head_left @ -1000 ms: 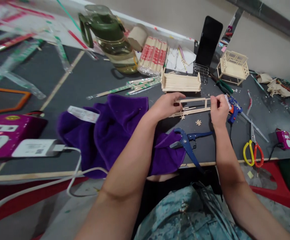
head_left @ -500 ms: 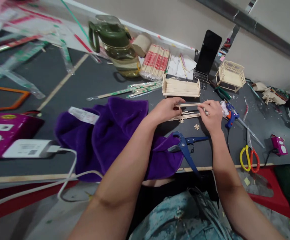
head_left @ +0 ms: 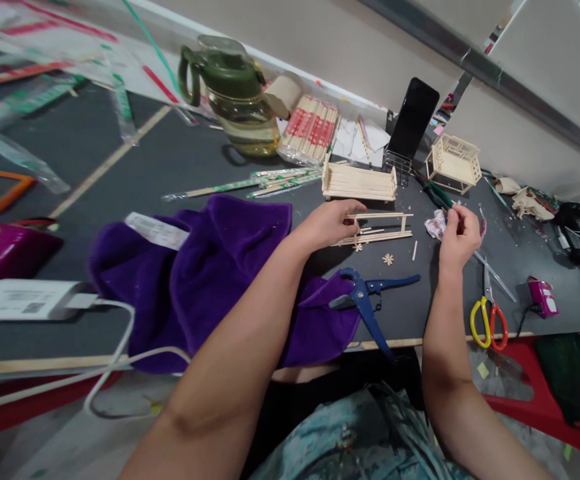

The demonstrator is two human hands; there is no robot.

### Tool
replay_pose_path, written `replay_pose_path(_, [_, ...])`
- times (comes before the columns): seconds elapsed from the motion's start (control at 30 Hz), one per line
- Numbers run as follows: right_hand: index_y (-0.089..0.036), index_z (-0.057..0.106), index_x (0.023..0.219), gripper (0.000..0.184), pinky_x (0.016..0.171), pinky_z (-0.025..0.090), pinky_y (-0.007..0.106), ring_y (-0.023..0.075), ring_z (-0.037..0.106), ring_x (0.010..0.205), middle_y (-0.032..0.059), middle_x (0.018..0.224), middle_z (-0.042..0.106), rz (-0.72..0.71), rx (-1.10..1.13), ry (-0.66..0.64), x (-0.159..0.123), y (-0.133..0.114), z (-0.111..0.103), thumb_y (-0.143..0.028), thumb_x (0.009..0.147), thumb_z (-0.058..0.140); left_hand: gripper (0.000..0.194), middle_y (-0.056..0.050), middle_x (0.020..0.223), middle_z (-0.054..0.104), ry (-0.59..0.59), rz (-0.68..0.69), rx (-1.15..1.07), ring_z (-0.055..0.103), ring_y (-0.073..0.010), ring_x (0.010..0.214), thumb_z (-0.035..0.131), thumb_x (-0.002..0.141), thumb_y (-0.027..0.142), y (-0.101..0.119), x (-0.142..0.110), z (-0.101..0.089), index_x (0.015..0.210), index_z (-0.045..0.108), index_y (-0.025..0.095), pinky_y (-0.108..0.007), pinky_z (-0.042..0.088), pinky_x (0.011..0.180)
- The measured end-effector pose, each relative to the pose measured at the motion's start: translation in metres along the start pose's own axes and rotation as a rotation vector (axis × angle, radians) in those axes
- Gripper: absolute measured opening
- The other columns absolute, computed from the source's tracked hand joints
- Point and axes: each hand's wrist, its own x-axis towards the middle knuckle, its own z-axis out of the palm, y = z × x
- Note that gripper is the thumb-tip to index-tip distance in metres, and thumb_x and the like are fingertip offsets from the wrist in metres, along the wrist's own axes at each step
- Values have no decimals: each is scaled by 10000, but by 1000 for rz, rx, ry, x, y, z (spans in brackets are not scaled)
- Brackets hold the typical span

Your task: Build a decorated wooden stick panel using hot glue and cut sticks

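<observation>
Head view, seen from the bench side. The left hand (head_left: 331,225) grips the near-left end of a stick frame (head_left: 404,224), thumb and fingertips bent about that end and pinching it; the rails run out from the fingers toward the right, the far end free, with an upright joining upper rail and lower. The right hand (head_left: 461,235) stands well apart from the frame, beyond its free end, fingers curled toward the thumb; I cannot tell whether the tips meet or hold anything. Just beside this hand lies a crumpled wrapper (head_left: 435,225). Between frame and right forearm, on the dark tabletop (head_left: 145,157), rest a short stick (head_left: 415,251) and a flower-shaped piece (head_left: 388,259). Nearer the person, a blue cutter (head_left: 365,297) lies partly on a purple cloth (head_left: 230,267). Behind the frame stands a small slatted bench (head_left: 360,182); scissors (head_left: 488,313) lie right of the right forearm.
</observation>
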Motion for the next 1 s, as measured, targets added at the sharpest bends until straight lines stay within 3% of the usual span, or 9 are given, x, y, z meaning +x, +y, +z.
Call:
replay_pose_path(0.1, [-233,742,1064,290,895,531,378,243,686,974,103,1061,753,-37,-46,-172,1,-2,-5,-402,1035,508,542,-80,919,818,-1,-7,10,762,-236,903,636,854,206,1,0,-1,1383,707,108,-335,563,866])
replay_pose_path(0.23, [-247,759,939,217,820,475,331,228,695,931,61,1005,791,-55,-307,-612,-1,-9,-9,-300,1015,563,536,-82,955,819,3,-16,46,760,-235,920,639,859,213,3,0,-2,1380,713,111,-322,558,867])
replay_pose_path(0.3, [-237,765,920,207,774,439,324,236,699,914,62,985,799,-30,-437,-744,-3,-14,-9,-282,1015,587,539,-78,953,817,-1,-22,59,758,-232,907,643,858,207,5,0,-2,1383,713,107,-317,555,864])
replay_pose_path(0.37, [-227,775,956,211,756,418,319,241,708,934,71,1007,803,-57,-485,-793,-5,-22,-4,-284,1033,587,540,-78,941,815,-5,-27,58,756,-226,885,638,863,194,5,0,-2,1390,708,101,-315,551,854])
replay_pose_path(0.6, [-255,783,1143,326,697,377,307,225,737,1003,78,1116,821,-387,-534,-1014,-18,-55,31,-301,1112,462,506,-53,890,806,30,-11,53,744,-217,845,644,848,188,1,1,1,1343,731,138,-306,544,806])
replay_pose_path(1.0, [-228,787,1096,330,700,407,326,254,751,998,111,1119,825,-531,-676,-1132,-14,-64,52,-212,1088,457,494,-28,837,786,34,19,66,726,-206,833,626,844,179,4,1,2,1324,738,144,-311,544,847])
